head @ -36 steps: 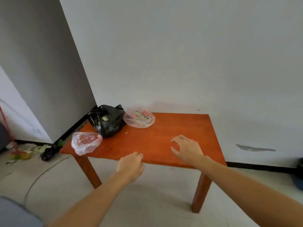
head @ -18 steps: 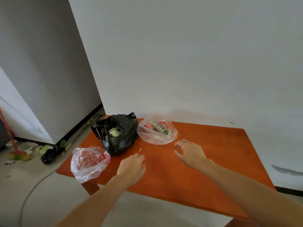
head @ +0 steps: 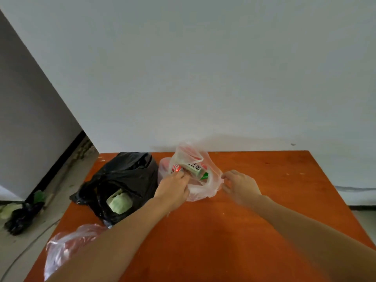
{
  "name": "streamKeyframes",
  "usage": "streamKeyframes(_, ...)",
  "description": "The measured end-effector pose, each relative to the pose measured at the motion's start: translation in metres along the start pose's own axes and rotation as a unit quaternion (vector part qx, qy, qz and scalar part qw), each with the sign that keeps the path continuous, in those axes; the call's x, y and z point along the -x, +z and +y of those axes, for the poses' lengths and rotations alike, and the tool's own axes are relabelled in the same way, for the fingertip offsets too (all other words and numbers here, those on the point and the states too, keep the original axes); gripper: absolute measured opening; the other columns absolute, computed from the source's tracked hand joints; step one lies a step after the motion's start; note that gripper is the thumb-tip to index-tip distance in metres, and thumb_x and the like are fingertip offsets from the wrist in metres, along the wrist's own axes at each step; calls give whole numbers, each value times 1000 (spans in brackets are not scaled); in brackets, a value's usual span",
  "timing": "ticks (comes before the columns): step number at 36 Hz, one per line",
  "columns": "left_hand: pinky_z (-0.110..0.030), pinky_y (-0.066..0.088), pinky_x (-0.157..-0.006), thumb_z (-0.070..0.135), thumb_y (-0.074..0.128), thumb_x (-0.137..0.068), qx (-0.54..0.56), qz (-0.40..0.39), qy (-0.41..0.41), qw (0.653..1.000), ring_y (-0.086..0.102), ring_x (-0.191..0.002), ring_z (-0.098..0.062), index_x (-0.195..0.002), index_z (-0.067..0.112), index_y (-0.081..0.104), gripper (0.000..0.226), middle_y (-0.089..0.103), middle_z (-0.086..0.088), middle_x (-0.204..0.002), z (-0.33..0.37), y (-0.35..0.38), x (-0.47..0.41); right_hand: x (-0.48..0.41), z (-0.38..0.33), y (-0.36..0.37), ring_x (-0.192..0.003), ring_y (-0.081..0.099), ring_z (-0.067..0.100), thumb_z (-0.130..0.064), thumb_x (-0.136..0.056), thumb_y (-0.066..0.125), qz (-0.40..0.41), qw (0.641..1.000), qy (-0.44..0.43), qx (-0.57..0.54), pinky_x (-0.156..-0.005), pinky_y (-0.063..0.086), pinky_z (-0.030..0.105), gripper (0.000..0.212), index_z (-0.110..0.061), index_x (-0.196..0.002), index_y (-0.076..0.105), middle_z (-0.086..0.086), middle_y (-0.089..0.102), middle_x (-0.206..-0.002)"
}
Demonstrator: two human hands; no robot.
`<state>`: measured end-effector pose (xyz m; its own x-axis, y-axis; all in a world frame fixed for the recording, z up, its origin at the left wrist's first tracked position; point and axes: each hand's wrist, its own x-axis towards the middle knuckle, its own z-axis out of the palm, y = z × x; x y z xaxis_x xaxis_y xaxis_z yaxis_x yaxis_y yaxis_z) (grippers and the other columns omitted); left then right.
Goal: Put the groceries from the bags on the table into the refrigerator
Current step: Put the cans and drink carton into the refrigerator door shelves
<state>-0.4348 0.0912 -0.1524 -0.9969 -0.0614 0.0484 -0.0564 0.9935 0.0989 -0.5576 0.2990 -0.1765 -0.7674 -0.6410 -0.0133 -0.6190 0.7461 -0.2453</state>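
From the head camera, an orange-brown table stands against a pale wall. Near the back of it sits a see-through bag (it looks a bit pink). Inside the bag are a white and green carton and a red can.

The left hand has its fingers curled on the left side of this bag, right by the can. The right hand pinches the bag's right edge. This hand is a bit blurry. The two hands are apart, with the bag between them.

Just left of that bag sits a black bag, touching it. Something pale green and leafy shows through its opening. At the near left corner of the table lies a second clear bag with something red inside, partly hidden by the left arm.

On the floor to the left lies a small black bag.
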Motion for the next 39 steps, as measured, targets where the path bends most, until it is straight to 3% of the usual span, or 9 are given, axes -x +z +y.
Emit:
streamKeyframes(4, -37, 42, -99, 22, 43, -94, -12, -36, 36, 999, 52, -115, -18, -124, 17, 57, 34, 58, 0, -127, -15, 19, -55, -46, 11, 18, -87, 60, 9, -44, -97, 51, -7, 1000, 5, -24, -75, 55, 27, 29, -30, -120, 58, -11, 60, -108)
streamKeyframes(10, -44, 35, -105, 29, 43, -95, -55, -121, 117, 984, 49, -125, -20, -140, 23, 43, 45, 54, 0, -137, -36, 44, -126, -105, 17, 53, -85, 61, 11, -37, -97, 51, -48, 998, -6, -51, -72, 55, 28, 25, -28, -120, 57, -8, 61, -106)
streamKeyframes(15, -49, 33, -106, 32, 48, -93, -137, -180, 61, 972, 32, -138, -30, -148, 27, 29, 59, 40, -5, -148, -89, 55, -167, -142, 10, 74, -78, 64, 13, -35, -97, 50, -57, 996, -45, -49, -66, 56, 33, 18, -28, -103, 66, -10, 64, -103)
streamKeyframes(20, -47, 35, -101, 31, 50, -93, -171, -240, -6, 956, 34, -132, -35, -134, 26, 47, 42, 45, -7, -139, -138, 87, -180, -178, -12, 87, -84, 62, 22, -30, -98, 47, -81, 991, -106, -25, -65, 55, 35, 24, -16, -107, 65, 1, 62, -107)
streamKeyframes(26, -47, 38, -102, 33, 34, -101, -9, -280, -163, 946, 36, -133, -37, -136, 8, 43, 43, 40, -18, -142, -175, 129, -184, -215, -33, 115, -120, 54, 26, -35, -99, 49, -143, 981, -127, 6, -94, 46, 41, 36, -19, -131, 54, 2, 57, -128)
streamKeyframes(30, -47, 41, -102, 33, 38, -101, 89, -256, -191, 943, 40, -129, -38, -136, 7, 45, 44, 41, -20, -141, -178, 139, -192, -239, -32, 152, -135, 36, 32, -41, -90, 63, -186, 975, -84, 82, -111, 33, 44, 71, -10, -147, 32, 12, 36, -148)
streamKeyframes(32, -41, 43, -96, 29, 44, -99, 124, -251, -184, 942, 48, -121, -37, -129, 6, 51, 38, 49, -20, -135, -178, 141, -196, -246, -26, 159, -135, 34, 34, -52, -82, 69, -196, 978, -25, 66, -113, 31, 48, 91, -11, -149, 23, 14, 33, -149)
streamKeyframes(35, -33, 40, -87, 15, 50, -95, 171, -238, -177, 939, 50, -116, -35, -116, 4, 57, 25, 53, -20, -129, -174, 140, -196, -252, -14, 167, -137, 32, 32, -63, -74, 71, -190, 981, 27, 31, -113, 32, 49, 97, -16, -147, 27, 12, 31, -151)
streamKeyframes(39, -34, 41, -97, 6, 49, -93, 219, -214, -185, 934, 47, -124, -34, -126, 8, 57, 34, 44, -16, -141, -166, 144, -185, -247, -6, 170, -132, 40, 26, -59, -65, 78, -187, 980, 59, 8, -106, 38, 49, 96, -23, -142, 33, 4, 42, -143)
